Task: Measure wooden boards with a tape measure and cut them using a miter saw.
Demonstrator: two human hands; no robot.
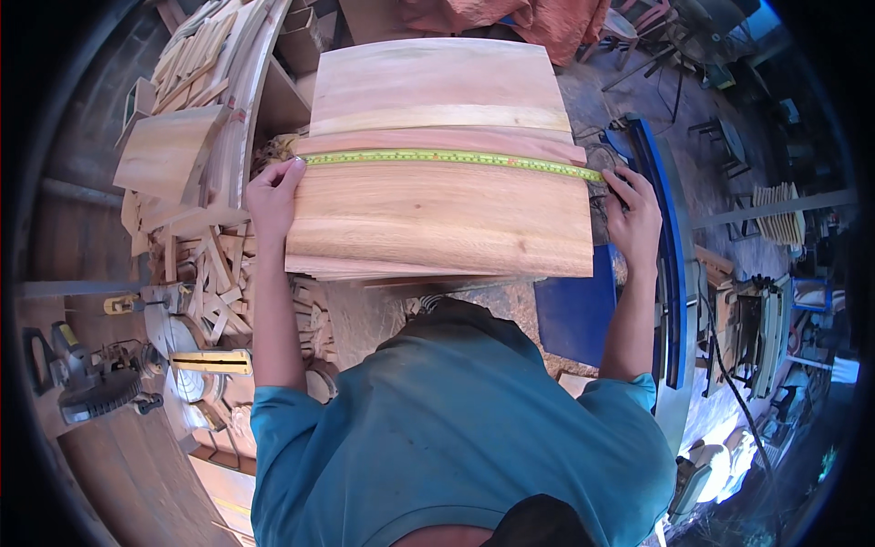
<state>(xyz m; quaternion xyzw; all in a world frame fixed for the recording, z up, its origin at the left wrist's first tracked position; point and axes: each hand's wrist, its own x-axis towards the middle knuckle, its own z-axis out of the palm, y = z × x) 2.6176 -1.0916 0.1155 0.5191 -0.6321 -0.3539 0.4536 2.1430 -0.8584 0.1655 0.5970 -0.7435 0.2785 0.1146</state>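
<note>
A yellow tape measure (447,157) is stretched across the width of a stack of wide wooden boards (437,214). At the boards' left edge, my left hand (275,187) pinches the end of the tape. Just past the right edge, my right hand (633,205) grips the other end with its fingers closed; whatever case sits in that palm is hidden. The tape slopes slightly down toward the right. Behind it, another broad pale board (437,87) lies on the same pile, farther from me.
Offcuts (219,283) lie heaped at the left, below a bench stacked with planks (196,55). A miter saw (91,378) stands at the far left. Along the right runs a long blue machine rail (661,246). Reddish cloth (547,27) hangs beyond the boards.
</note>
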